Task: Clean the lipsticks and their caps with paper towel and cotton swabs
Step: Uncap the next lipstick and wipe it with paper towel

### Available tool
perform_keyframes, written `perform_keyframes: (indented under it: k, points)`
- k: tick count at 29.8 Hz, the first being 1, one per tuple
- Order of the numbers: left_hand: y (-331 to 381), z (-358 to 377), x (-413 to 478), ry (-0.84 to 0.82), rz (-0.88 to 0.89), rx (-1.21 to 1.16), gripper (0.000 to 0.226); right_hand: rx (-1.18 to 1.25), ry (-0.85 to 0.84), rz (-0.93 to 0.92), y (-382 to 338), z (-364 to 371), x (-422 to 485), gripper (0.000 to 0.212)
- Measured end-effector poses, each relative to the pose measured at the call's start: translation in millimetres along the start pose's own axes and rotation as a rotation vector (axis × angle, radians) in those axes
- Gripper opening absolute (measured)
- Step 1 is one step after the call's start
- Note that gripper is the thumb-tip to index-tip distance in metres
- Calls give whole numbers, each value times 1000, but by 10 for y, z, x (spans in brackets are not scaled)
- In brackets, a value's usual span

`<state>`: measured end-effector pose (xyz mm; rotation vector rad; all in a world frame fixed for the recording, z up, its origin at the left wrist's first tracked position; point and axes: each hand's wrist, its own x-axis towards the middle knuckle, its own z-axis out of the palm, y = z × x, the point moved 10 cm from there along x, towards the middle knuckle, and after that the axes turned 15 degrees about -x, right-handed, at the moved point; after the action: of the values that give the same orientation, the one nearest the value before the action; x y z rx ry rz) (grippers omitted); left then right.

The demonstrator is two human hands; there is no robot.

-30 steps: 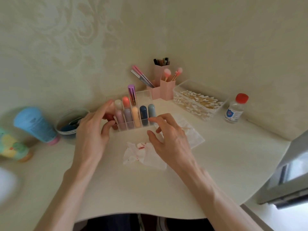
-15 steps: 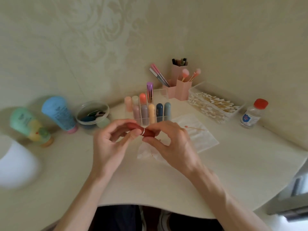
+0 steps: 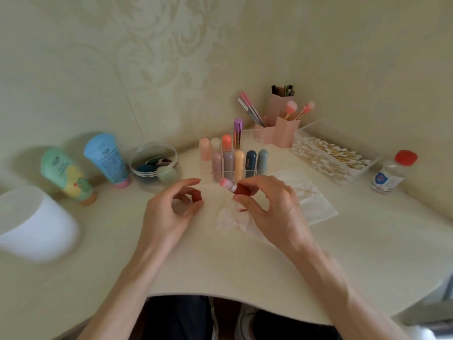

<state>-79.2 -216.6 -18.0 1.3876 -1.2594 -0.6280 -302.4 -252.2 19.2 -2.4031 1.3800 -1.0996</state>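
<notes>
Hands were seen apart, both above the table [image 3: 220,266], in front of the clear organizer [image 3: 255,171].

Right hand [image 3: 274,209]: lipstick [image 3: 241,188] was pinched at its dark red base between thumb and fingers. The tube was tilted, with its pink tip pointed up and left toward the organizer. It was held clear of the table, just above the stained paper towel [image 3: 230,219].

Left hand [image 3: 171,207]: fingers were curled, and a small dark red piece, apparently the cap [image 3: 197,196], was held at the fingertips. It was well separated from the lipstick.

The stained paper towel was crumpled flat on the table between the hands, red marks visible. A second, clean sheet [image 3: 316,204] was laid to its right, partly covered by the right hand, with one cotton swab [image 3: 306,191] on it.

The other lipsticks [image 3: 228,163] were stood upright in the organizer compartments, caps on.

At the back right were a swab box [image 3: 331,155], a red-capped bottle [image 3: 392,175] and a pink brush holder [image 3: 282,128]. At the left were a round tub [image 3: 154,165] with sponges, a blue tube [image 3: 107,160], a green tube [image 3: 66,175] and a blurred white container [image 3: 34,224].
</notes>
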Motion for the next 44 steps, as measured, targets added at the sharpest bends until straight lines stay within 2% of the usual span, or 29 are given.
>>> perform_keyframes:
  k: [2, 4, 6, 10, 16, 22, 27, 31, 33, 36, 38, 41, 44]
  points:
    - [34, -14, -10, 18, 24, 63, 43, -4, -10, -5, -7, 16, -3, 17]
    - [219, -68, -49, 65, 123, 98, 39, 15, -11, -5, -26, 11, -1, 16]
    - [461, -73, -109, 82, 234, 10, 30, 57, 6, -10, -62, -20, 8, 15]
    - [554, 148, -83, -1, 83, -401, 25, 128, 8, -20, -118, -49, 11, 17]
    - [493, 301, -90, -52, 30, -548, 12, 169, -22, -28, -94, -11, -3, 17]
    - [468, 290, -151, -39, 37, -582, 13, 285, -195, -27, -91, 200, -28, 20]
    - [455, 249, -151, 4, 38, -624, 13, 436, -105, 15, -92, 98, -8, 29]
    - [472, 275, -178, -10, 37, -649, 12, 441, -191, 13, -96, 159, -26, 12]
    - [471, 268, -177, -8, 35, -655, 13, 409, -217, -30, -139, 171, -36, 19]
    - [470, 246, -171, 2, 41, -652, 13, 419, -167, -11, -144, 139, -24, 28]
    - [472, 254, -178, 0, 37, -656, 13, 446, -137, 25, -117, 122, -19, 24]
    - [486, 280, -189, -20, 37, -646, 12, 443, -189, 29, -105, 160, -33, 10]
    - [509, 282, -188, -29, 44, -644, 8, 425, -227, -11, -156, 179, -47, 17]
